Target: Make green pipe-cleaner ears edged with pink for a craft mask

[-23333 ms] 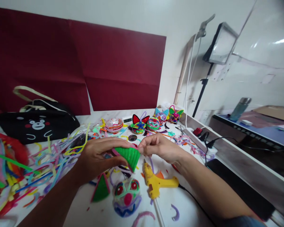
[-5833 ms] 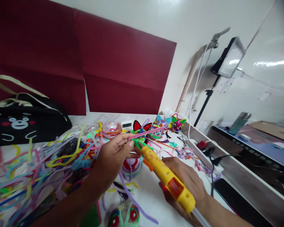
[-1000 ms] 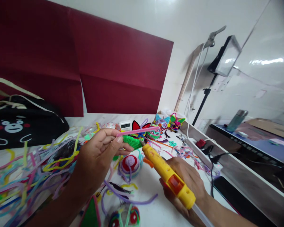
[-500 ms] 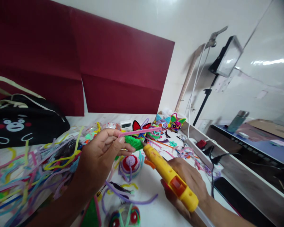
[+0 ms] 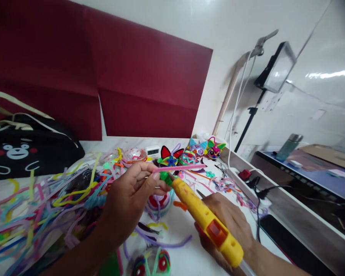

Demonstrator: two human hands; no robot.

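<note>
My left hand is closed, pinching a pink pipe cleaner and a small fuzzy green piece between thumb and fingers. The pink strip points right, along the top of the green piece. My right hand is wrapped round a yellow hot glue gun with an orange trigger and a clear glue stick in its rear end. The gun's nozzle is at the green piece; whether it touches cannot be made out. A round red and lilac pipe cleaner piece sits partly hidden beneath my left fingers.
A pile of pipe cleaners covers the left side. Finished colourful masks stand at the back, another mask at the front edge. A black bag is at left; a power strip and a phone lie right.
My left hand has moved slightly right and down and turned the green piece, so less of it shows. The glue gun's nozzle stays close to it.
</note>
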